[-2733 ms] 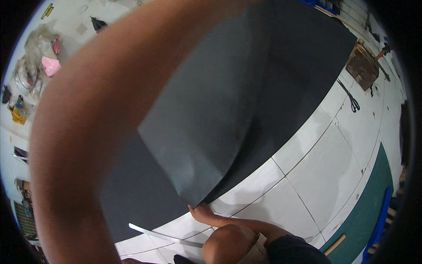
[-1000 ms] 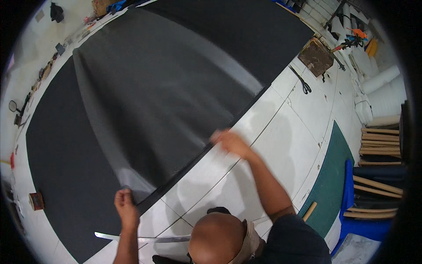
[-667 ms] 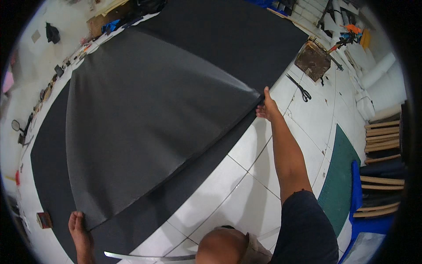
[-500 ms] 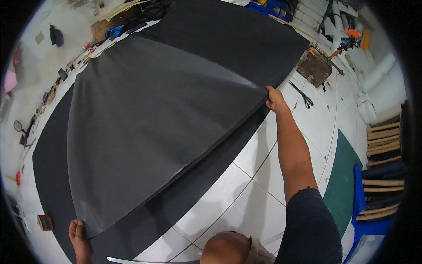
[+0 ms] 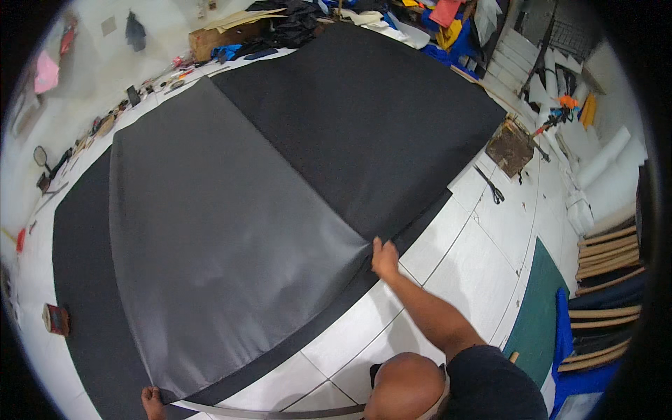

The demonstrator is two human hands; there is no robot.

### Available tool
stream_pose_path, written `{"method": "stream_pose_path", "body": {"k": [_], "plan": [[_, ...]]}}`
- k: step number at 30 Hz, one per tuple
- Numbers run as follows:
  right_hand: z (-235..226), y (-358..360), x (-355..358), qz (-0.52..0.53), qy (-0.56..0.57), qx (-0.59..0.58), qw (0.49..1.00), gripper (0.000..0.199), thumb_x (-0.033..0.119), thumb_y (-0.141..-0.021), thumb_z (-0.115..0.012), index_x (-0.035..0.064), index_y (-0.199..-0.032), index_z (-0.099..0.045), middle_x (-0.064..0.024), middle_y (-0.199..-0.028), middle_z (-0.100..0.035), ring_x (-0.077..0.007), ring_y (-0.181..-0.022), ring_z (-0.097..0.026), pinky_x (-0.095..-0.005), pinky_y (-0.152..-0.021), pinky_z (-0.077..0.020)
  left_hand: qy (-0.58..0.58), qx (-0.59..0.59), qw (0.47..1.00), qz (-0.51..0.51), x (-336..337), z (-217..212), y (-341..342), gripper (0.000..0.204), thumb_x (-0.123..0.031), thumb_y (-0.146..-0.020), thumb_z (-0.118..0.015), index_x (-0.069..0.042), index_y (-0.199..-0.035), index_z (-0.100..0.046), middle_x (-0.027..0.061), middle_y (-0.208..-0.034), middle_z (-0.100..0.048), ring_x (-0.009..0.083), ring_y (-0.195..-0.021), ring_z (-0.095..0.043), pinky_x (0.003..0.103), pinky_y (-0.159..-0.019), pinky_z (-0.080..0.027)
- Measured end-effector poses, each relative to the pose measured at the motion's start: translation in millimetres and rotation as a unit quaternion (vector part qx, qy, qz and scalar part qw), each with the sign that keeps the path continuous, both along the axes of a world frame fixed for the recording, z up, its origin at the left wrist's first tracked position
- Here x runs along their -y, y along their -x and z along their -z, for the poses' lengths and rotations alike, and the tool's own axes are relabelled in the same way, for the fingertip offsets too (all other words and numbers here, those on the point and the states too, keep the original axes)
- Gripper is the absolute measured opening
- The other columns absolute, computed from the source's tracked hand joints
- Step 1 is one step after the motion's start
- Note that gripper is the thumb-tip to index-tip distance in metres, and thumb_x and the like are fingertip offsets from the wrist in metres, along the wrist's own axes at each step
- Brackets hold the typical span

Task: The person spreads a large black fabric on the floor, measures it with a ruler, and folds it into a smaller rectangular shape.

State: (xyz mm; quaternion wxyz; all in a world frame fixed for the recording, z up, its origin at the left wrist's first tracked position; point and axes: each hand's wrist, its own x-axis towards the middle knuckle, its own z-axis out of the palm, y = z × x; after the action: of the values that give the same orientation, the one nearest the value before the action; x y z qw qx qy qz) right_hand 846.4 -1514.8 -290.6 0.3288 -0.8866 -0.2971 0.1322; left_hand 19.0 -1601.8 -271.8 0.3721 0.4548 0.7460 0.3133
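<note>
A large dark grey sheet of smooth, leather-like material (image 5: 231, 217) lies over a wider black sheet (image 5: 371, 126) on the floor. At its near left corner my left hand (image 5: 152, 404) pinches the edge, low in the picture and partly cut off. My right hand (image 5: 385, 259) grips the near right corner, close to the black sheet's border. Between my hands the grey sheet's near edge runs almost along the black one, with soft ripples in its surface. Whether the grey sheet is separate or a folded-over part of the black one, I cannot tell.
Black-handled scissors (image 5: 492, 187) lie on the white floor tiles, near a worn block-like stool (image 5: 509, 148). A long metal strip (image 5: 280, 414) is by my knee (image 5: 406, 386). A spool-like tin (image 5: 56, 319) stands left. Wooden-edged frames (image 5: 605, 255) are stacked right.
My right hand has come nearer and leftward with the grey sheet's corner, uncovering more black sheet at the far right. The raised near edge has come down. My left hand appears lower in the picture.
</note>
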Motion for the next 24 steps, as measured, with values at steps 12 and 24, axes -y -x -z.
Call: {"method": "stream_pose_path", "body": {"k": [12, 24], "plan": [[11.0, 87.8, 104.3, -0.113, 0.23, -0.434, 0.863, 0.065, 0.063, -0.091, -0.044, 0.002, -0.084, -0.064, -0.0094, -0.075, -0.067, -0.0166, -0.062, -0.065, -0.0319, -0.047, -0.0471, 0.022, -0.11, 0.99, -0.088, 66.3, 72.5, 101.1, 0.021, -0.013, -0.089, -0.056, -0.003, -0.073, -0.048, 0.0016, -0.071, -0.048, 0.0137, -0.07, -0.042, 0.032, -0.065, -0.038], [-34.8, 111.4, 10.1, -0.284, 0.193, -0.17, 0.924, 0.046, 0.047, -0.091, -0.06, 0.0016, -0.099, -0.062, -0.0071, -0.082, -0.059, -0.0147, -0.078, -0.054, -0.032, -0.063, -0.0471, 0.068, 0.038, 0.992, -0.1, 88.9, 64.9, 115.7, 0.017, -0.02, -0.095, -0.058, -0.008, -0.082, -0.059, -0.0048, -0.077, -0.052, 0.0087, -0.076, -0.046, 0.024, -0.073, -0.037]]}}
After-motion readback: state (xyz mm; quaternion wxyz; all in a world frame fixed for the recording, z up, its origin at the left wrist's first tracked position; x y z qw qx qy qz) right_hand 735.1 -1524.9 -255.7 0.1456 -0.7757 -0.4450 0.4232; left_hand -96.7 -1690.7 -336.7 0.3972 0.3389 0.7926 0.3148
